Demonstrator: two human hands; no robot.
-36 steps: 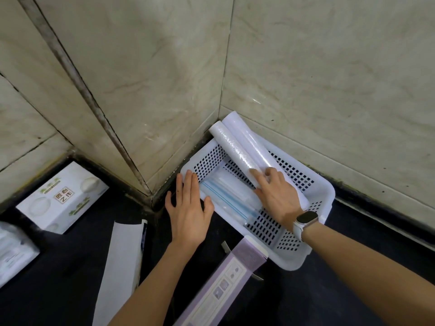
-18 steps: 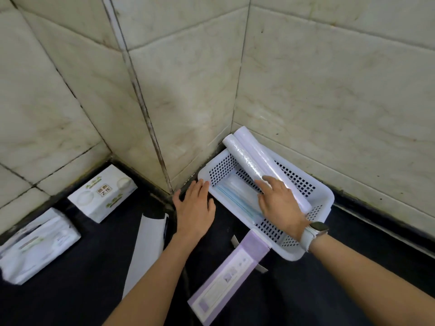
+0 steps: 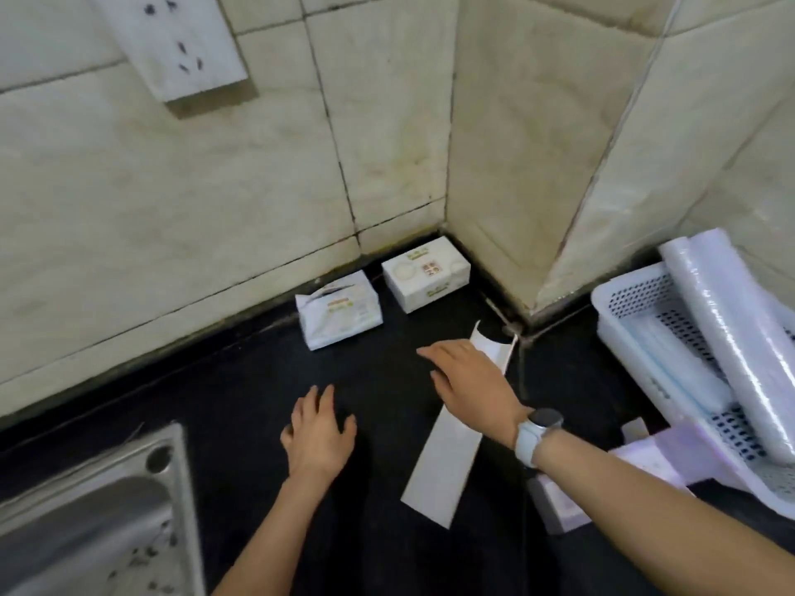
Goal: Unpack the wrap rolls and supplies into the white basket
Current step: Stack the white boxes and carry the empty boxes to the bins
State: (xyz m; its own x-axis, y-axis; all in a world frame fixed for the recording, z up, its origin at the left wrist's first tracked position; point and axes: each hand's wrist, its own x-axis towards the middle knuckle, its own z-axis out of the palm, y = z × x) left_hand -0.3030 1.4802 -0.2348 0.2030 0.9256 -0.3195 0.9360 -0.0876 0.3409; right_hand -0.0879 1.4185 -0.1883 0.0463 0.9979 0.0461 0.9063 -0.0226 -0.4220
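Both empty right now: right hand (image 3: 471, 380) flat and spread over the top end of the long white box (image 3: 447, 462), left hand (image 3: 318, 432) loose-fingered on the black counter (image 3: 241, 380), holding nothing. Ahead of the fingertips, soft tissue pack (image 3: 337, 311) and white carton (image 3: 426, 273) by the wall; white basket (image 3: 623, 294) off right, wrap rolls (image 3: 731, 337) already inside. Probably light stuff: pack squashy, best pinched across its short sides; carton stiff, taken by its long edges.

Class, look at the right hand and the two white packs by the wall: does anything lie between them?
Nothing visible does. The right hand hovers over the long white carton, fingers open toward the soft white tissue pack and the white rectangular box; only bare black countertop lies between.
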